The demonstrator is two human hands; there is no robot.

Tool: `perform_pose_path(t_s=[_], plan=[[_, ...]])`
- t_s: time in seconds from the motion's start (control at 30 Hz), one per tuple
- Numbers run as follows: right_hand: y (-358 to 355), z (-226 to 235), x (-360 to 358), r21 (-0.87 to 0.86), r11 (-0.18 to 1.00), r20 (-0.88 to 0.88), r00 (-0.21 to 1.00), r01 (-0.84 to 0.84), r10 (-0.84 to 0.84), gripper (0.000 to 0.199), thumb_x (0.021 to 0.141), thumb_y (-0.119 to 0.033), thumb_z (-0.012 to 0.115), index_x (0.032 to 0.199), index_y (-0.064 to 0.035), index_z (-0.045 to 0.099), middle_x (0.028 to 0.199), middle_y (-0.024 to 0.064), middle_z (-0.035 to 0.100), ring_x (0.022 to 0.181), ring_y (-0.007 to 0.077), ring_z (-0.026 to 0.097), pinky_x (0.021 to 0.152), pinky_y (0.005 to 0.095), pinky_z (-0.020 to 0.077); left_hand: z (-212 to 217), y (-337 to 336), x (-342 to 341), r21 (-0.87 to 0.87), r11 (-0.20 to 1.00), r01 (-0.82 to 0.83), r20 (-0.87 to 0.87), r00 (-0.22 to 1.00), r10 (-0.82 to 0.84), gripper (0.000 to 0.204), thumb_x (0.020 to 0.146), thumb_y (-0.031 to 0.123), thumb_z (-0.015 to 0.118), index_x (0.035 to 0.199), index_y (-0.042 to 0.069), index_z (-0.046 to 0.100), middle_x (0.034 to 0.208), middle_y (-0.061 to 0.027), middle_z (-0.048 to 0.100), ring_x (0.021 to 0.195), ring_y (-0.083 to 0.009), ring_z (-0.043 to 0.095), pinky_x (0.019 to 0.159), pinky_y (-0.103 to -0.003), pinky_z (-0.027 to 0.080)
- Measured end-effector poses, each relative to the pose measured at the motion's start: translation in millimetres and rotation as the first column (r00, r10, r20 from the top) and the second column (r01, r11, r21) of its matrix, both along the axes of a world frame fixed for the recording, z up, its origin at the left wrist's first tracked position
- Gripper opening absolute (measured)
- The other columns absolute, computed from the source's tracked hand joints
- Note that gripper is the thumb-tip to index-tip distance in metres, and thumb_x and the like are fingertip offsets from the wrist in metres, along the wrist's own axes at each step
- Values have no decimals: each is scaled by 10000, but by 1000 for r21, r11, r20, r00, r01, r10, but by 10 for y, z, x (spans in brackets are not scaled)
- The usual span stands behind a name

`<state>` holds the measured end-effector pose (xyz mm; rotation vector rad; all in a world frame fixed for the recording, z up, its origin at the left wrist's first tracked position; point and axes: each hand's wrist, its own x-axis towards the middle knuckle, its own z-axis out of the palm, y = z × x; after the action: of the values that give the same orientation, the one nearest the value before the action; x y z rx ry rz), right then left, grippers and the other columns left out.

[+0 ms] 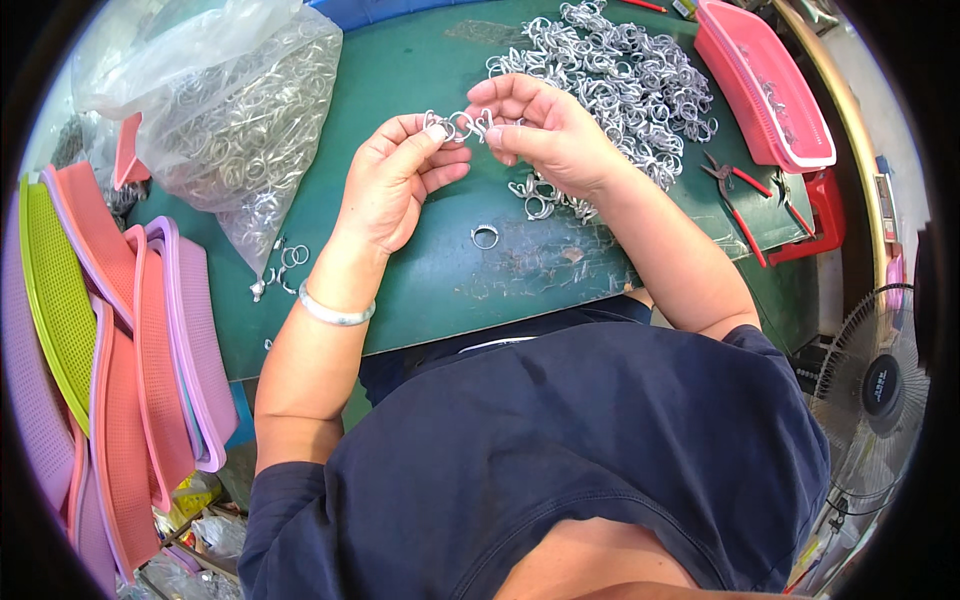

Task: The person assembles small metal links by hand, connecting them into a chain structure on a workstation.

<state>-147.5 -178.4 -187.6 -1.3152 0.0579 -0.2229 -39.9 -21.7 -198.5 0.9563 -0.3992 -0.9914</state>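
Green work mat (420, 290) covers the table under both hands. Left hand (395, 185) and right hand (545, 130) pinch together a small metal ring piece (458, 124) between their fingertips, above the mat. Behind this grip lies a pile of metal rings (620, 75); just below it one loose ring (485, 236). Left of it stands a clear bag of rings (240, 120).

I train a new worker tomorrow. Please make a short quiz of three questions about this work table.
1. True or false: both hands hold one small metal ring piece.
2. Which lies beside the pink basket? A pliers, B scissors, C hammer.
3. Fill in: the clear bag holds metal ____.

Key: 1 true, left hand and right hand pinch it together. 2 A, red-handled pliers. 3 rings.
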Motion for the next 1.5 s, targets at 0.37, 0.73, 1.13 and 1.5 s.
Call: perform_pose_path(t_s=[0.37, 0.73, 1.13, 1.5], plan=[[5, 43, -8, 237, 971, -63, 998, -15, 31, 232, 836, -75, 505, 1049, 19, 498, 860, 80, 563, 696, 127, 544, 566, 245, 459, -12, -4, 1, 9, 1000, 3, 9, 1000, -3, 151, 851, 117, 547, 977, 33, 541, 905, -86, 603, 821, -178, 607, 734, -287, 513], [-5, 14, -15, 39, 999, -162, 987, -2, 9, 187, 785, -123, 637, 896, 4, 555, 692, 21, 540, 549, 64, 477, 461, 180, 390, -14, -24, -62, -19, 1000, -24, 137, 990, 27, 236, 825, 5, 543, 1060, 6, 526, 958, -81, 587, 867, -176, 593, 786, -280, 506], [4, 1, -17, -142, 988, 78, 995, 67, -57, 106, 757, -86, 622, 844, -37, 588, 813, 1, 559, 689, 50, 482, 613, 190, 401, -28, -20, -74, -202, 979, 13, 202, 979, 29, 288, 786, -61, 550, 1062, 15, 525, 992, -81, 576, 930, -162, 562, 861, -288, 453], [1, -21, -2, -105, 994, 154, 988, -7, 24, 78, 725, -19, 595, 787, -63, 580, 1028, 45, 531, 864, 86, 487, 784, 238, 392, -12, -34, -150, -253, 962, -102, 467, 858, 214, 374, 767, -97, 561, 1121, -4, 484, 978, -80, 554, 898, -136, 546, 807, -250, 459]])
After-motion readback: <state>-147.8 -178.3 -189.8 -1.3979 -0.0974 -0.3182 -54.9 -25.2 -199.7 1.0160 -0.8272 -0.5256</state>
